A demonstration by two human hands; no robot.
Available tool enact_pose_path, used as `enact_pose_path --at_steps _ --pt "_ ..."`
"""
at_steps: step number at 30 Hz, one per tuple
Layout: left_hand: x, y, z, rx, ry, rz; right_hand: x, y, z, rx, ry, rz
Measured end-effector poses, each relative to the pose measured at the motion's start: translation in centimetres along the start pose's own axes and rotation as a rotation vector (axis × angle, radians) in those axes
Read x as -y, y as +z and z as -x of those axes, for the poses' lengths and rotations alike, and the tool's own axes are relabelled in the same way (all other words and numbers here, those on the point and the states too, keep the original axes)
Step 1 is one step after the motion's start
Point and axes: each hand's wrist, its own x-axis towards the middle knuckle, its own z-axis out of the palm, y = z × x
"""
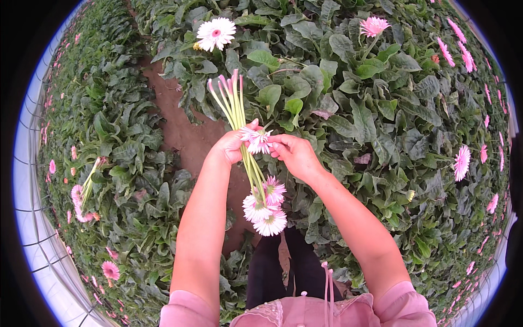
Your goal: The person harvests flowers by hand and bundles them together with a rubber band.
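My left hand point(233, 145) is closed around a bunch of cut gerbera stems point(235, 108). Their pinkish cut ends point up and away from me, and the pale pink and white flower heads point(267, 208) hang down towards my legs. One separate pale pink gerbera flower point(258, 142) is between my two hands, its petals facing me, with a short piece of stem visible behind it. My right hand point(295, 155) has its thumb and fingers pinched together at this flower's right edge. How far its stem runs behind the leaves cannot be told.
Dense gerbera plants point(359, 118) grow on both sides of a bare soil path point(184, 139). A white gerbera point(215, 33) and a pink gerbera point(374, 27) stand ahead. Another cut bunch point(88, 186) lies on leaves at left. White sheeting point(30, 229) edges the left side.
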Motion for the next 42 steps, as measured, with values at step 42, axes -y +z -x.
enact_pose_path --at_steps 42 --pt "3.1 -1.8 -1.0 0.300 -0.244 0.049 -10.4 0.9 -9.6 -0.372 0.943 -0.911"
